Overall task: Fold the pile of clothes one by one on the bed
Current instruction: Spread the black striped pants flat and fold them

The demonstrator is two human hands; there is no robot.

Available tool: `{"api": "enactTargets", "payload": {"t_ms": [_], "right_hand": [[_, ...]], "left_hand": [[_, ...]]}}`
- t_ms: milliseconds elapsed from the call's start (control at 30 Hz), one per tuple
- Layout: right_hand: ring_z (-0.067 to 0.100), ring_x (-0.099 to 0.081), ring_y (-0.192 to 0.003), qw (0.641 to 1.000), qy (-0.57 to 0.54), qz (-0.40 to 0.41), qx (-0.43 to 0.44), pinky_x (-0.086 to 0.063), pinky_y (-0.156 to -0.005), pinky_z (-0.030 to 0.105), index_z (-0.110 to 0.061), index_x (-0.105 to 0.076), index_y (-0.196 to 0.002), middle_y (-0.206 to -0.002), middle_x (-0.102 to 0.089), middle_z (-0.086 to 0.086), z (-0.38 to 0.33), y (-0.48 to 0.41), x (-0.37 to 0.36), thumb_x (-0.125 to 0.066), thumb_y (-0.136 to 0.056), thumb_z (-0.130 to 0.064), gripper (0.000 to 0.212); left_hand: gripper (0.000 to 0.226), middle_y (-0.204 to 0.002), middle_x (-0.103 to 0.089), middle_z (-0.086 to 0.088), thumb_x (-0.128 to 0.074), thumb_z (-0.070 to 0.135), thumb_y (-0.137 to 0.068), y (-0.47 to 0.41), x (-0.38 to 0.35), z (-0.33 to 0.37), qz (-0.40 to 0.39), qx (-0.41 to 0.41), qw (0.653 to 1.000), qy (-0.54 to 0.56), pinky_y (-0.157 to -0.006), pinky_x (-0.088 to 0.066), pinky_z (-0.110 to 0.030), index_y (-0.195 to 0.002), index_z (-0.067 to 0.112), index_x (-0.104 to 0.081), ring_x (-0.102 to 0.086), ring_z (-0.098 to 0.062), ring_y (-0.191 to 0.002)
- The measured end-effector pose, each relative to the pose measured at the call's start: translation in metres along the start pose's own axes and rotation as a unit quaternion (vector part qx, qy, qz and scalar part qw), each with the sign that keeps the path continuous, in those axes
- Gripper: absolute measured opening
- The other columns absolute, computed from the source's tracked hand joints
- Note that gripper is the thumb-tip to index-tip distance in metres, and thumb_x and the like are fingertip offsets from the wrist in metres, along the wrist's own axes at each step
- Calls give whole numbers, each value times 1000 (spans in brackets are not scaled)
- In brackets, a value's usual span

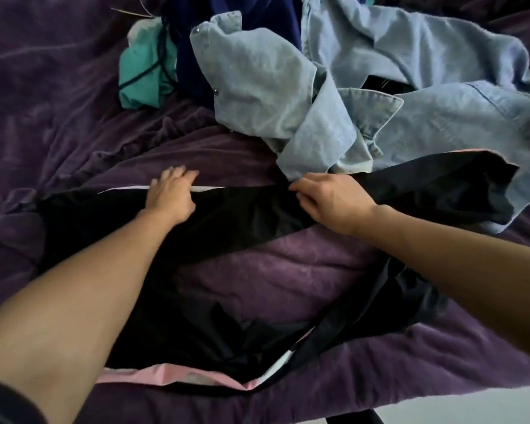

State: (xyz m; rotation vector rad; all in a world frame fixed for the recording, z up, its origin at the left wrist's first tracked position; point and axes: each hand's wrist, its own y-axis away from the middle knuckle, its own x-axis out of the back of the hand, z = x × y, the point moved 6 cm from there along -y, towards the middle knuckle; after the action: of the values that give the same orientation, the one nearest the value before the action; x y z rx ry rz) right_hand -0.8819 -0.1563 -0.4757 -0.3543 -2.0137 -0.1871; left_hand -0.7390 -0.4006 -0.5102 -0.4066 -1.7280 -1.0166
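- Glossy black garment [242, 209] with white and pink edging lies spread crosswise on the near part of the bed.
- The person's left hand [172, 191] rests flat on its far edge beside a white stripe, fingers straight and slightly spread, pressing down.
- The right hand [331, 197] has its fingers curled, pinching a fold of the same cloth.
- A crumpled purple bed cover [288, 280] lies underneath.
- Beyond sits the pile:
  - a rumpled light-blue denim shirt [273, 87] touches the garment's right end;
  - a dark navy cloth [196, 41] lies behind it;
  - a teal cloth [144, 71] is crossed by a black cord [141, 75].
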Motion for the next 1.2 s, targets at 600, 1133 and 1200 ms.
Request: {"api": "enactTargets", "payload": {"t_ms": [600,1133,1200], "right_hand": [[35,-57,-111,975,62,-144,-156,-45,-90,41,-23,-49,-131,-123,-61,13,-128,-134,-138,-66,-83,-38,52],[26,-53,-116,887,149,-436,9,-45,-88,38,-33,-42,-138,-125,-51,4,-260,116,-183,-47,-88,-60,57],[25,-53,-119,893,108,-434,-48,-45,-92,37,-33,-47,-135,-128,-53,2,-253,122,-181,-45,-87,-65,57]], "left_hand": [[23,-107,-63,-7,-72,11,-69,37,-18,-230,117,-81,989,-26,-117,-15,-40,-84,20,-55,-47,-25,-125],[64,-143,-33,-5,-51,16,-89,267,-158,-279,-189,-1,977,-103,-102,-33,-37,-146,28,-27,-32,-26,-133],[58,-144,-36,-7,-50,17,-89,269,-159,-267,-189,33,975,-116,-103,-34,-39,-145,25,-34,-35,-26,-131]]}}
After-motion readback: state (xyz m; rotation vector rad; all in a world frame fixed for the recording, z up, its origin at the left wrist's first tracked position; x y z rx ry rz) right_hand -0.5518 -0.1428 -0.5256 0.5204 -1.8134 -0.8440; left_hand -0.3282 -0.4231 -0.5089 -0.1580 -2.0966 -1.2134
